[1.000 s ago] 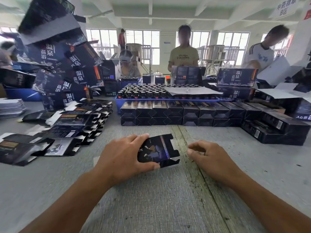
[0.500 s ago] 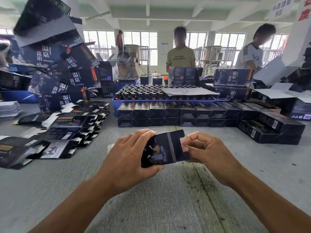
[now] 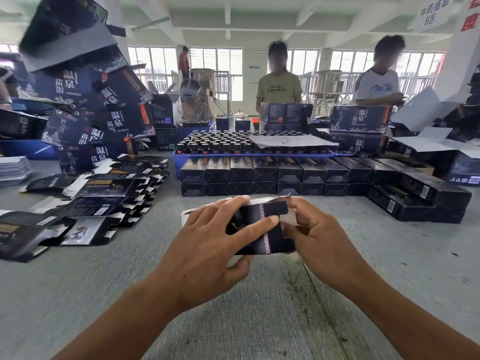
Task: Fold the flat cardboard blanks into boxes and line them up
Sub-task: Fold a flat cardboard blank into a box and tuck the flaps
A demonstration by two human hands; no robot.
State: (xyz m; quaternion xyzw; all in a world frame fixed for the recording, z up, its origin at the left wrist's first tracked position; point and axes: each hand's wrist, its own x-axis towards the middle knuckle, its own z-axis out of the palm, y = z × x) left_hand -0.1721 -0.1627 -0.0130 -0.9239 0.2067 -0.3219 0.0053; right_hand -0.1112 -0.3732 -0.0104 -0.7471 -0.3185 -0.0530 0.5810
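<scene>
Head view: one cardboard blank [image 3: 262,227] is in the hands, held just above the grey table [image 3: 259,320]. To the left lies one sprawling heap of flat blanks [image 3: 85,201], too overlapped to count. Behind, folded boxes [image 3: 275,175] stand in a row two tiers high, about eight across, with more stacked at the right end. Three people stand or sit beyond a blue tray of bottles [image 3: 233,146].

The held blank is black with a pale patterned band running down it, partly opened into a sleeve, one rounded flap up at its top right and a white inner face showing there.

The left hand [image 3: 207,245] grips its left end, fingers laid over the top, thumb underneath. The right hand [image 3: 314,237] pinches the right end, fingers curled round the flaps.
</scene>
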